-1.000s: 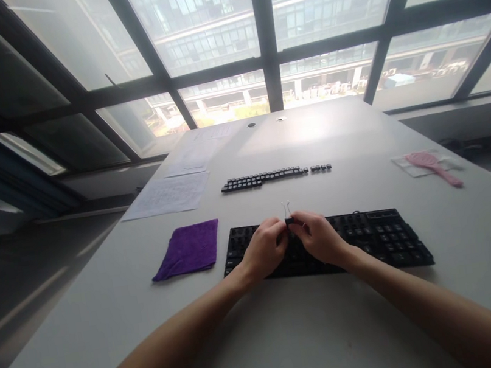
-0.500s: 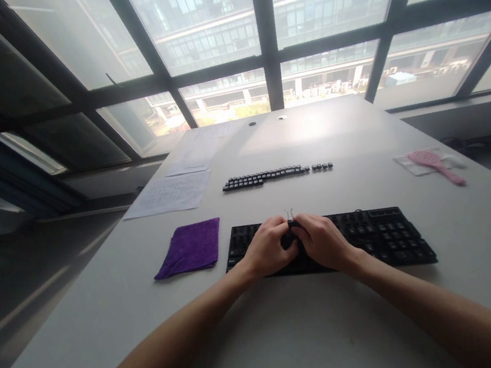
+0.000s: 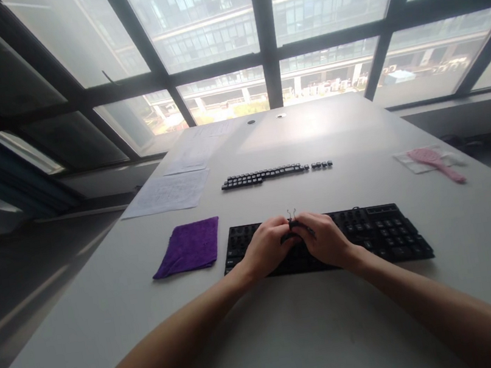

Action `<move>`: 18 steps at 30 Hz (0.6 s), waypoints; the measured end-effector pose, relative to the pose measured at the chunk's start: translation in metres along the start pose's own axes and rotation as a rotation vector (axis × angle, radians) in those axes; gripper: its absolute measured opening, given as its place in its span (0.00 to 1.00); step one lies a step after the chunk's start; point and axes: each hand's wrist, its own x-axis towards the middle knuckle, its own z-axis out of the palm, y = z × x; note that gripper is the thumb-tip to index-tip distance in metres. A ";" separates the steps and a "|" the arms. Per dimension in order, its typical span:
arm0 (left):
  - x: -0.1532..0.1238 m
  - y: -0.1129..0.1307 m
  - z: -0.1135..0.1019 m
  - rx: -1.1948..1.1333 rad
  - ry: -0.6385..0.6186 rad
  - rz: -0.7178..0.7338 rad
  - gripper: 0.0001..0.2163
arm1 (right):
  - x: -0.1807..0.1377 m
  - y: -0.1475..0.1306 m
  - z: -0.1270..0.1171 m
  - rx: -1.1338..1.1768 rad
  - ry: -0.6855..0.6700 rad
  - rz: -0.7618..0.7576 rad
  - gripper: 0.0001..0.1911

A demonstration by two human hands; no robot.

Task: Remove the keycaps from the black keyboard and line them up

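Note:
A black keyboard (image 3: 384,234) lies crosswise in front of me. Above its middle my left hand (image 3: 269,243) and my right hand (image 3: 324,235) meet, fingers closed around a small keycap puller (image 3: 293,224). Two thin bent wires of the puller stick up past the fingertips, pointing away from me. Whether a keycap sits in the puller is hidden by the fingers. Bare switch stems show on the upper left of the keyboard, while the number pad at the right has its caps. Beyond the keyboard, removed keycaps (image 3: 265,175) stand lined up in rows.
A folded purple cloth (image 3: 189,246) lies left of the keyboard. Printed papers (image 3: 166,194) rest along the left table edge. On the right, a pink hairbrush (image 3: 435,165) lies partly on a white sheet (image 3: 411,163). Windows rise behind the white table (image 3: 314,333).
The wires of the puller have shifted slightly right and stand more spread in view. My right fingers have changed position a little on it; both hands stay over the keyboard.

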 end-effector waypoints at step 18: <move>-0.003 0.005 0.002 0.100 -0.021 0.004 0.05 | -0.001 0.004 0.001 0.000 0.084 -0.070 0.09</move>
